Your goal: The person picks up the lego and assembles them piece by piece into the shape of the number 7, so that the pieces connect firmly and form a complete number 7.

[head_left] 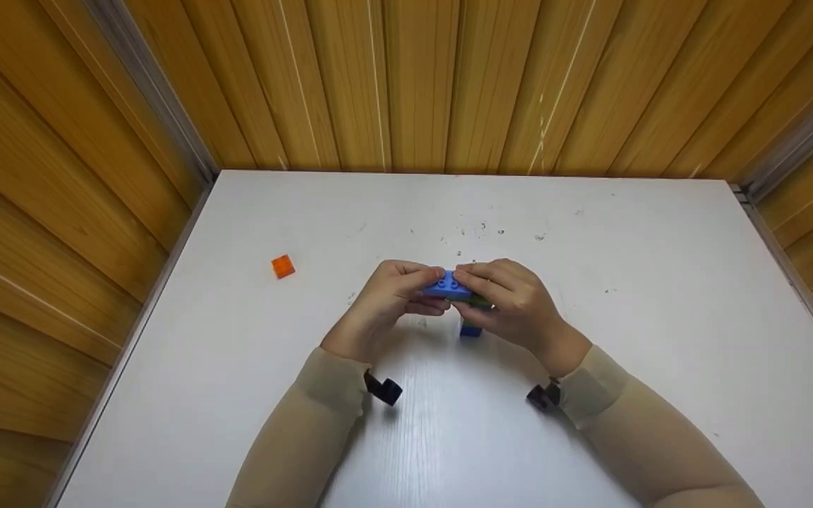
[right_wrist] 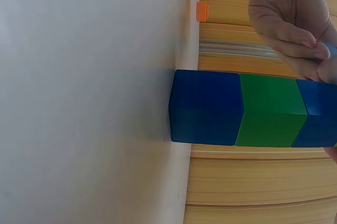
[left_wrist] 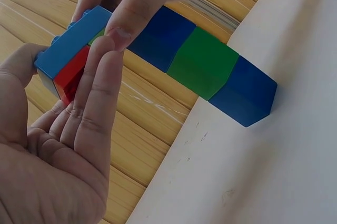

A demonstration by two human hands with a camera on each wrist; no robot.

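Observation:
At the table's middle, my left hand [head_left: 396,288] pinches a light blue toy brick [head_left: 447,288], thumb at its studded top and fingers beneath. My right hand [head_left: 512,300] grips the other end of this brick, fingers over the top and thumb below. Under the blue brick, a red brick [left_wrist: 72,74] shows between the left fingers in the left wrist view. A column of dark blue and green bricks [left_wrist: 204,63] stands upright below the hands, its lowest dark blue brick [right_wrist: 207,107] on the table. The column's upper end is hidden by the right hand.
A loose orange brick [head_left: 283,266] lies on the white table [head_left: 237,395], left of the hands. Wood-patterned panels [head_left: 420,85] rise behind the table and at both sides. Small dark marks dot the tabletop beyond the hands.

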